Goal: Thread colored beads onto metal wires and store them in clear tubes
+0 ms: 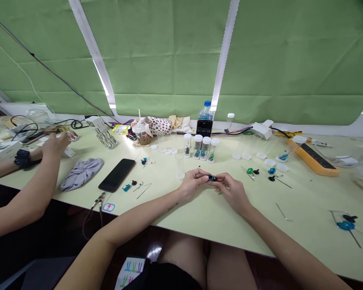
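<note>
My left hand [192, 183] and my right hand [233, 189] meet over the pale green table [218, 213], just above its middle. Both pinch one small black and blue part [212, 177] between their fingertips. Beyond them stand several clear vials with white caps [200, 147], each with a small coloured piece inside. Loose white caps [180, 175] lie near my left hand. Green, blue and black small parts with thin metal pins [261, 172] lie to the right of my right hand.
A black phone [117, 174] and a grey cloth [81, 173] lie at left. Another person's arms and hands [53, 146] work at the far left. A water bottle [206, 110], a timer display [204, 128], a yellow power strip [314, 159] and more pins [347, 225] sit around.
</note>
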The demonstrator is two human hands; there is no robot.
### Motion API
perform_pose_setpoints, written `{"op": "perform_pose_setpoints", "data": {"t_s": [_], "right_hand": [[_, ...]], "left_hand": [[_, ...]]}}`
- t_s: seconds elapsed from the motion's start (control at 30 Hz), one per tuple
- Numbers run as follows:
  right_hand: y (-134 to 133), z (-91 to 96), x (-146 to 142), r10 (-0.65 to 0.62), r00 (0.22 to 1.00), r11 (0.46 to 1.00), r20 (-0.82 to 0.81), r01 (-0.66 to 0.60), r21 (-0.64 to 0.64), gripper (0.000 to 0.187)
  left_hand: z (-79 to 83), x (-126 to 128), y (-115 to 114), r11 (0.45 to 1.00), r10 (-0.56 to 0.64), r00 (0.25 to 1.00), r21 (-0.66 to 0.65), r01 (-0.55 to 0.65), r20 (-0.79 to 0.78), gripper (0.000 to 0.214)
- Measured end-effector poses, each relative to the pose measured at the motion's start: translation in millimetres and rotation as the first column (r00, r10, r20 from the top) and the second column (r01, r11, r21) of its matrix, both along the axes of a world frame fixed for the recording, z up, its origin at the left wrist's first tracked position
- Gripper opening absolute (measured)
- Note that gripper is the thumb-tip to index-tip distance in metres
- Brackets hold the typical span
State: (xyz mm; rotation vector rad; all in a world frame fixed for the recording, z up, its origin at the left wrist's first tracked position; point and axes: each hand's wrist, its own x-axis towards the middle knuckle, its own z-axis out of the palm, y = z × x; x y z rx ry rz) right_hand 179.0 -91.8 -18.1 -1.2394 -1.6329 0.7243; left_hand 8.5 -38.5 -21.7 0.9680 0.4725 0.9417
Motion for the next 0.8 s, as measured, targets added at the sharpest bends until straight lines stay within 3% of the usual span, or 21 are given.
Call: {"op": "perform_pose_setpoints", "data": {"t_s": [0.2,0.8], "right_hand": [[0.2,0.4,-0.2,-0.016,0.996,0.994,0.084,0.007,0.110,0.031],[0.1,-0.2,-0.3,0.000,1.000,1.000,0.011,0.000,0.007,0.032]], "left_hand": [[2.3,0.1,-0.6,1.000,0.015,1.000,-0.024,-0.015,-0.020,0.031],[3.7,-0.2,-1.6,1.000,0.014,1.000,-0.026,-0.015,-0.023,0.030]]}}
